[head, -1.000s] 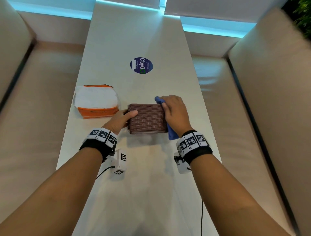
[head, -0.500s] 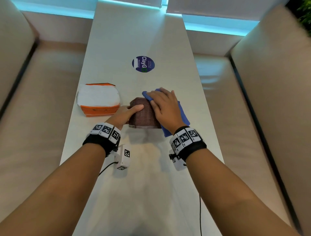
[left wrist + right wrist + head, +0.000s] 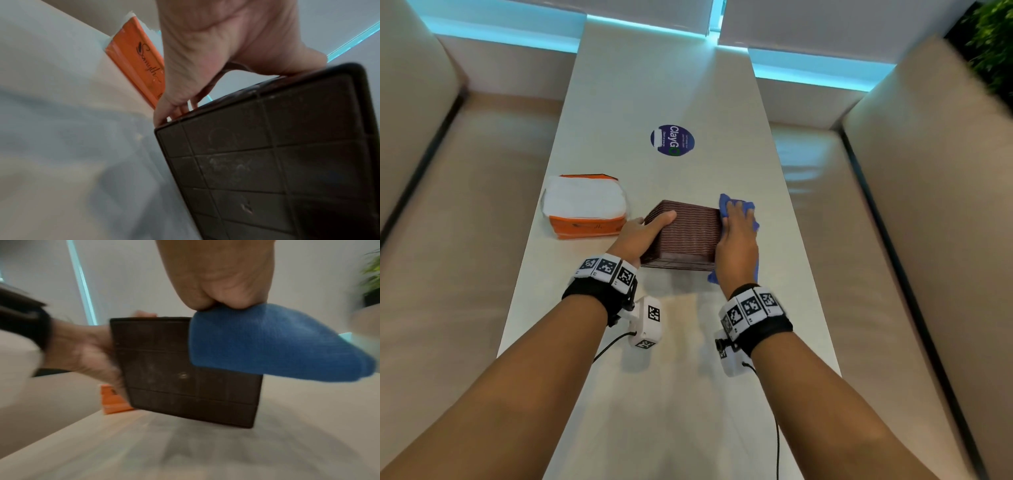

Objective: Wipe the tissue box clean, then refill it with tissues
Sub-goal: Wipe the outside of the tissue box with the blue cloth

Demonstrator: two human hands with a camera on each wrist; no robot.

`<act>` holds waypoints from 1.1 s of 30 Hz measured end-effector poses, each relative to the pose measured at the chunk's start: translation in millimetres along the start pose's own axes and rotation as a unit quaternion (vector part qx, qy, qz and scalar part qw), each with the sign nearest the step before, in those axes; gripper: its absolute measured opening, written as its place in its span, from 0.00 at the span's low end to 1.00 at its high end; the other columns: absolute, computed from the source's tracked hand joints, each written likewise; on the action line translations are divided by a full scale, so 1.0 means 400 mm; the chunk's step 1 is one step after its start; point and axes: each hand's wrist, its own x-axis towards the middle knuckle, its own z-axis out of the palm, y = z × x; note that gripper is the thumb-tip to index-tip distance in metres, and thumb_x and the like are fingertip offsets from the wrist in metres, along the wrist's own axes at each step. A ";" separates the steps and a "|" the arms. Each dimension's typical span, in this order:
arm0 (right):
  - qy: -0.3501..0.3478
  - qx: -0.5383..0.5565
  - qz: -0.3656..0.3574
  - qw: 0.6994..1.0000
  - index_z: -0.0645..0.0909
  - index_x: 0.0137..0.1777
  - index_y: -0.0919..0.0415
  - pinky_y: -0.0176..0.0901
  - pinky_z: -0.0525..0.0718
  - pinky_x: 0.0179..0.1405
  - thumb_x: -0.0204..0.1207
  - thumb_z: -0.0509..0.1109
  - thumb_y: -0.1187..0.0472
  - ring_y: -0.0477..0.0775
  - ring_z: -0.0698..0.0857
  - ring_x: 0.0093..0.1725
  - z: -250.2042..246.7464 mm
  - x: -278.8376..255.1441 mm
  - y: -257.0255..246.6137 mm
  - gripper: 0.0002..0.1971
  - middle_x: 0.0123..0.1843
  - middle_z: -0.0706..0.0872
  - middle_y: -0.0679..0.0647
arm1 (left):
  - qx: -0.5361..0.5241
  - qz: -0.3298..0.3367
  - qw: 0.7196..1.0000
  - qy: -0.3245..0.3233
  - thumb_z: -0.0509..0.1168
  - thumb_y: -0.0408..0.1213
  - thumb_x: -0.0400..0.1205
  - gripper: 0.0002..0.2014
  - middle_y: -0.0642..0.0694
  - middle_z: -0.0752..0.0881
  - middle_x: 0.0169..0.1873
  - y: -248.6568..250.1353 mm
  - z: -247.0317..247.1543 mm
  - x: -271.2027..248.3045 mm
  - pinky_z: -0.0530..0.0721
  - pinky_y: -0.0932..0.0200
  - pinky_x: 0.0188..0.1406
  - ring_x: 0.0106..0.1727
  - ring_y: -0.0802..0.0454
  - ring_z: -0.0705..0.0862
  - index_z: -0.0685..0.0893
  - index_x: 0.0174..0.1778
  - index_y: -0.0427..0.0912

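The brown woven tissue box [image 3: 681,236] is tipped so that its gridded base [image 3: 267,154] faces me, low over the table. My left hand [image 3: 650,229] grips its left side, thumb over the upper face. My right hand [image 3: 736,236] lies flat on a blue cloth [image 3: 748,209] and presses it against the box's right side. In the right wrist view the cloth [image 3: 267,345] bulges under the palm beside the dusty base [image 3: 185,369]. An orange pack of white tissues [image 3: 585,209] lies to the left of the box.
The long pale table [image 3: 671,394] runs away from me, with a round blue sticker [image 3: 672,139] beyond the box. Beige padded benches [image 3: 465,240] flank both sides. Wrist camera cables trail over the near part of the table.
My right hand and the cloth slid from the box's upper face down to its right side. The box has turned in my left hand, so its base now shows.
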 end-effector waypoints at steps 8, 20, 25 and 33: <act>-0.025 -0.019 -0.037 0.999 0.63 0.80 0.59 0.58 0.56 0.83 0.85 0.53 0.66 0.59 0.56 0.84 0.001 -0.021 0.025 0.23 0.83 0.62 0.59 | -0.012 -0.030 0.999 0.001 0.72 0.47 0.76 0.22 0.44 0.88 0.45 0.012 0.012 -0.036 0.86 0.65 0.25 0.41 0.53 0.87 0.82 0.59 0.34; -0.004 0.014 -0.127 0.992 0.69 0.77 0.65 0.54 0.54 0.80 0.64 0.56 0.89 0.68 0.58 0.82 0.053 -0.215 -0.059 0.39 0.80 0.67 0.65 | -0.039 -0.033 0.995 0.091 0.80 0.67 0.42 0.56 0.41 0.88 0.56 0.000 0.027 -0.013 0.84 0.51 0.61 0.57 0.47 0.87 0.83 0.62 0.34; -0.056 -0.007 -0.082 0.995 0.68 0.77 0.65 0.52 0.55 0.84 0.66 0.58 0.87 0.64 0.57 0.83 -0.015 -0.189 -0.018 0.38 0.81 0.64 0.62 | -0.071 -0.059 0.995 0.043 0.82 0.59 0.46 0.51 0.38 0.90 0.54 0.011 0.013 -0.046 0.85 0.42 0.61 0.54 0.41 0.89 0.82 0.63 0.33; -0.128 -0.099 -0.044 0.986 0.59 0.81 0.59 0.50 0.59 0.80 0.76 0.51 0.82 0.60 0.53 0.85 -0.049 -0.139 -0.062 0.34 0.85 0.56 0.58 | -0.060 -0.050 0.996 0.043 0.81 0.60 0.46 0.51 0.37 0.89 0.53 0.022 0.030 -0.040 0.88 0.46 0.57 0.52 0.43 0.90 0.82 0.62 0.31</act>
